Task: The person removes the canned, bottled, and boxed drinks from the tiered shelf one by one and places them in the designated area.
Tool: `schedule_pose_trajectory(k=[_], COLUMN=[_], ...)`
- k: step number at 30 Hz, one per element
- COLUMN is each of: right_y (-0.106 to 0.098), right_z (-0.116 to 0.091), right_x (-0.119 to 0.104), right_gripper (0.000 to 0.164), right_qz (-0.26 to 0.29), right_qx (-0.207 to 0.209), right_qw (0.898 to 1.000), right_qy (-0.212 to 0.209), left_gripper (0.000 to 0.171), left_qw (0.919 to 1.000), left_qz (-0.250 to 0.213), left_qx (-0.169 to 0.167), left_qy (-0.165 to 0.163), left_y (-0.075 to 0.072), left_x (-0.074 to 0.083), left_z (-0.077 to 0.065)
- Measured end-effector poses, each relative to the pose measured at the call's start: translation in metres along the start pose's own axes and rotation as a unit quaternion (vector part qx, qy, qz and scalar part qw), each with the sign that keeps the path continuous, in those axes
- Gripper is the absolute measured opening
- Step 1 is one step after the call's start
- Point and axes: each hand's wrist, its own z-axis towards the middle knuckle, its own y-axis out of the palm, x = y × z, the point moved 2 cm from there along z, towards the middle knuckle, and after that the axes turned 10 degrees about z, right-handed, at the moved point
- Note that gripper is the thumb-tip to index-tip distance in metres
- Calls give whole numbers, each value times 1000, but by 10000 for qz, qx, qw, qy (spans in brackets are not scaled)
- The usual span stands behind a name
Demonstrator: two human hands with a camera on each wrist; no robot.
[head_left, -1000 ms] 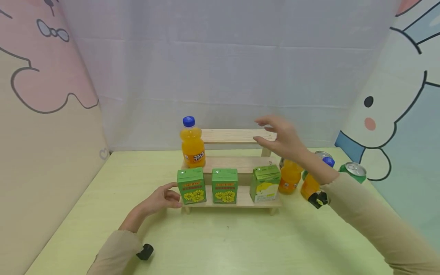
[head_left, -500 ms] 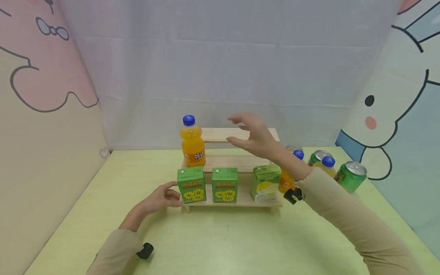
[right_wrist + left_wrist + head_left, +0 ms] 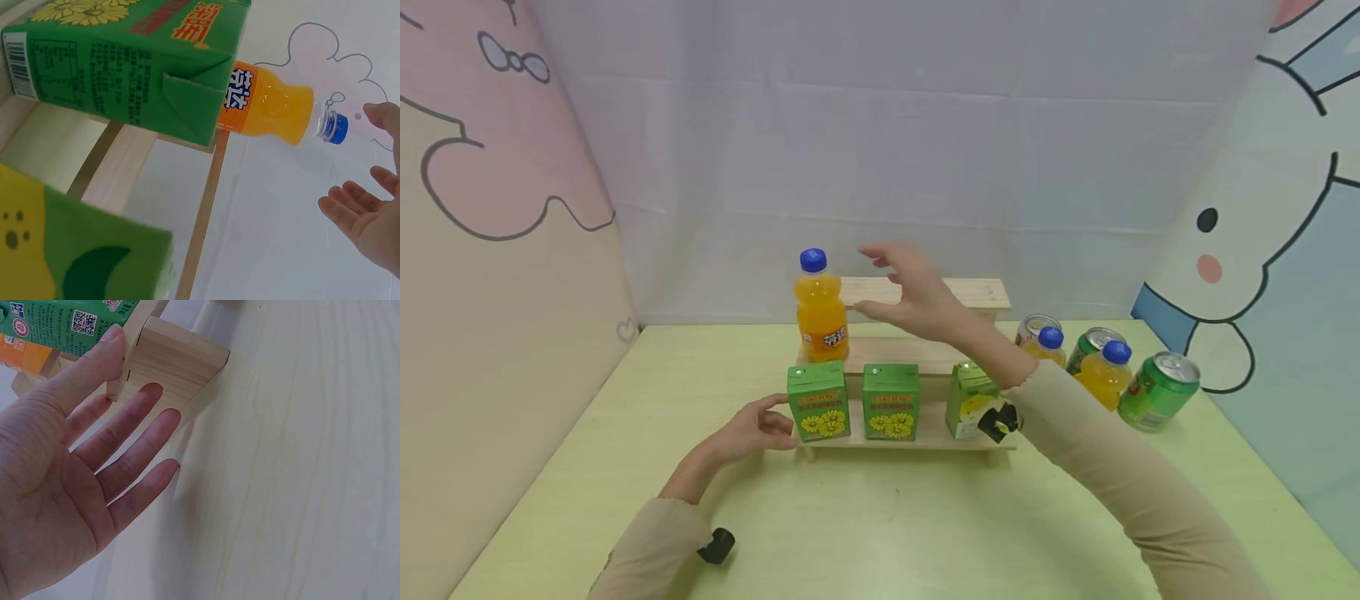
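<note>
A three-tier wooden shelf (image 3: pixel 917 354) stands on the table. An orange soda bottle (image 3: pixel 822 317) with a blue cap is upright on its middle tier, at the left end. Two green drink cartons (image 3: pixel 891 404) with yellow flowers and a green-yellow carton (image 3: pixel 967 398) stand along the bottom tier. My left hand (image 3: pixel 748 433) is at the shelf's left end, fingers extended, with the thumb (image 3: pixel 94 362) by the shelf edge and leftmost carton. To the bottle's right, my right hand (image 3: pixel 917 296) is raised, fingers spread and holding nothing; in the right wrist view it is beyond the cap.
On the table right of the shelf are two more orange soda bottles (image 3: pixel 1105 379), green cans (image 3: pixel 1161 392) and a silver-topped can (image 3: pixel 1037 325). A pale cloth hangs behind, and printed panels border both sides.
My right hand has moved left across the shelf toward the orange soda bottle, its fingers still spread. My left hand has stayed at the shelf's left end.
</note>
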Motion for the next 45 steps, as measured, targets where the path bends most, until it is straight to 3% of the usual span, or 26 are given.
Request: schedule_pose_trajectory(k=[9,22,33,38,45], right_y=[17,40,49,51,53], right_z=[15,37,43,43,46], right_x=[4,11,13,14,14], right_gripper=[69,68,68,64,64], right_qz=[286,582,1177,1132,1027], right_qx=[-341,-435,-532,-667,-694], right_qw=[9948,9878,9843,9874,9891], right_qy=[916,1374,1201,877,790], left_gripper=[77,78,77,77,77], left_qw=[10000,10000,10000,10000,9999], left_qz=[-60,-48,11,-2,-63], left_qx=[-33,-60,-36,-45,-96], left_qy=[28,4,-57,-76,26], left_y=[0,-1,0,-1,-2], left_x=[1,-1,-1,0,1], left_z=[0,1,1,1,0])
